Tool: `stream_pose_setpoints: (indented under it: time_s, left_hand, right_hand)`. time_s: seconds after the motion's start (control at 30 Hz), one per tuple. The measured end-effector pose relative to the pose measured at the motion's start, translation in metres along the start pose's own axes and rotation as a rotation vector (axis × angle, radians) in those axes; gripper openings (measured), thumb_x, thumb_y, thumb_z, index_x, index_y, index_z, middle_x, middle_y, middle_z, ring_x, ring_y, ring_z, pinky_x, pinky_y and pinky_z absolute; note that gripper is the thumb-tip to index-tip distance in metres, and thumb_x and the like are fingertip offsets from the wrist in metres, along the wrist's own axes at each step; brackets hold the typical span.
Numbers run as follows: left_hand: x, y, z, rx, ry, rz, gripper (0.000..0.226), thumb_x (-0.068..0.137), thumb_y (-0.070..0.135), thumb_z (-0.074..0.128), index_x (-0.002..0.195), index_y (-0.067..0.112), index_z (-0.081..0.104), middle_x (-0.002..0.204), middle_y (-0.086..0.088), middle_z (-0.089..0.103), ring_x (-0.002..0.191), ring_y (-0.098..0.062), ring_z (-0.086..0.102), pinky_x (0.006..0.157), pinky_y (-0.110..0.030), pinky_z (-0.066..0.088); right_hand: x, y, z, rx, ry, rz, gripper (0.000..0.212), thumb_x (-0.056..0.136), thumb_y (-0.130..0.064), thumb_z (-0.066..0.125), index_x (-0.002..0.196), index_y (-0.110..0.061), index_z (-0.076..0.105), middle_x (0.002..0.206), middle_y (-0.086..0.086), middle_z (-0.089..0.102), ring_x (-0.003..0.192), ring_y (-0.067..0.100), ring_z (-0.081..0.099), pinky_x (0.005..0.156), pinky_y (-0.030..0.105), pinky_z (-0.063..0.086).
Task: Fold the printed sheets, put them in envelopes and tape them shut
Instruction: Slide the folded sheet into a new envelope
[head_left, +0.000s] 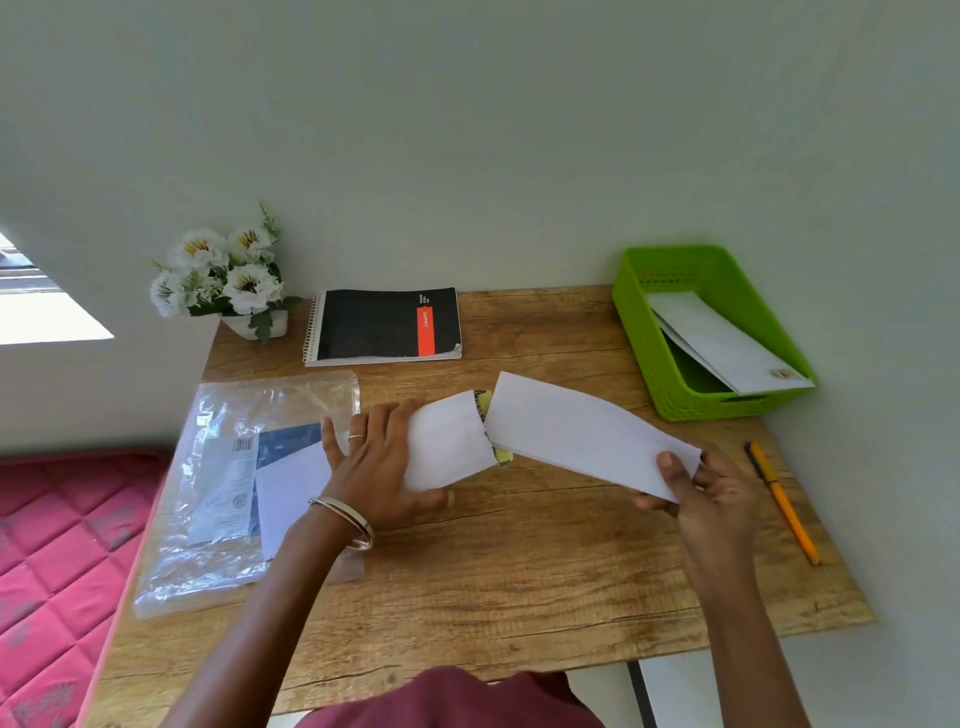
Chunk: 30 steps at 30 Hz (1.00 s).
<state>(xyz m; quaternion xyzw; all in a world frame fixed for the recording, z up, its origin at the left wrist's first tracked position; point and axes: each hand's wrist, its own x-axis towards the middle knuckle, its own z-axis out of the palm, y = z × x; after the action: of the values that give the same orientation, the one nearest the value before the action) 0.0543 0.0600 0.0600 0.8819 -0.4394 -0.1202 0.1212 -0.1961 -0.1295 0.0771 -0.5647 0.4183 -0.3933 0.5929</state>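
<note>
Above the middle of the wooden table (519, 571) my left hand (382, 467) grips a folded printed sheet (449, 444) whose yellow and dark print shows at its right end. My right hand (711, 499) pinches the right end of a white envelope (582, 434). The sheet's printed end lies inside the envelope's open left end. A green basket (649, 332) at the back right holds other white envelopes (727, 343).
A clear plastic packet (234, 499) with paper and envelopes inside lies at the left. A black spiral notebook (384, 325) and a pot of white flowers (223, 280) stand at the back. An orange pen (784, 504) lies at the right. A pink mattress (57, 571) is left of the table.
</note>
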Motion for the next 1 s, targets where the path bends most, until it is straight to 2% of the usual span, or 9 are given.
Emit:
stream_pose_setpoints:
  time_s: [0.13,0.3,0.4,0.53,0.77,0.9,1.0]
  left_hand:
    - [-0.001,-0.001,-0.002,0.002,0.029,-0.004,0.107,0.051,0.078,0.047,0.138,0.030,0.009,0.138,0.002,0.021,0.135,-0.027,0.017,0.106,-0.064,-0.011]
    - [-0.002,0.005,0.001,0.070,0.038,0.053,0.106,0.054,0.078,0.049,0.138,0.030,0.008,0.138,0.001,0.022,0.134,-0.025,0.017,0.106,-0.065,-0.011]
    - [-0.003,0.007,0.003,0.088,0.064,0.048,0.108,0.051,0.081,0.041,0.139,0.027,0.010,0.138,0.001,0.024,0.134,-0.025,0.020,0.107,-0.065,-0.010]
    - [-0.005,0.007,0.002,0.081,0.067,0.033,0.108,0.054,0.080,0.048,0.140,0.027,0.011,0.138,0.001,0.023,0.134,-0.025,0.019,0.107,-0.064,-0.011]
    - [-0.005,0.009,0.003,0.104,0.049,0.076,0.110,0.050,0.082,0.044,0.139,0.028,0.009,0.139,-0.001,0.026,0.134,-0.026,0.020,0.106,-0.066,-0.011]
    - [-0.005,0.013,0.004,0.095,0.038,0.104,0.110,0.050,0.082,0.043,0.140,0.027,0.010,0.141,-0.001,0.025,0.135,-0.025,0.018,0.106,-0.065,-0.012]
    - [-0.004,0.016,0.005,0.117,0.026,0.108,0.110,0.050,0.084,0.038,0.140,0.029,0.006,0.142,0.001,0.023,0.137,-0.024,0.016,0.106,-0.065,-0.012]
  right_hand:
    - [0.005,-0.003,-0.004,-0.022,-0.049,-0.015,0.016,0.088,-0.006,0.061,0.104,-0.006,0.066,0.088,0.012,0.070,0.052,0.024,0.065,0.046,0.029,0.055]
    - [0.013,-0.007,-0.002,-0.066,-0.098,0.010,0.018,0.086,-0.007,0.064,0.104,-0.004,0.066,0.095,0.014,0.068,0.064,0.016,0.065,0.040,0.026,0.050]
    - [0.017,-0.007,-0.001,-0.098,-0.098,0.002,0.023,0.086,-0.011,0.065,0.109,-0.004,0.066,0.092,0.013,0.070,0.060,0.013,0.061,0.038,0.025,0.046]
    - [0.021,-0.008,-0.001,-0.099,-0.113,-0.011,0.020,0.087,-0.010,0.064,0.107,-0.006,0.066,0.086,0.012,0.068,0.053,0.008,0.053,0.037,0.022,0.039]
    - [0.029,-0.013,0.001,-0.161,-0.155,-0.029,0.024,0.090,-0.011,0.061,0.113,-0.005,0.064,0.078,0.009,0.067,0.044,0.001,0.047,0.038,0.017,0.036]
    - [0.027,-0.014,0.013,-0.151,-0.159,-0.026,0.031,0.088,-0.011,0.064,0.118,-0.014,0.059,0.088,0.007,0.070,0.057,0.000,0.059,0.039,0.016,0.040]
    - [0.019,-0.009,0.028,-0.088,0.008,0.002,0.044,0.081,-0.016,0.073,0.118,-0.017,0.051,0.092,0.006,0.070,0.070,0.010,0.066,0.043,0.020,0.046]
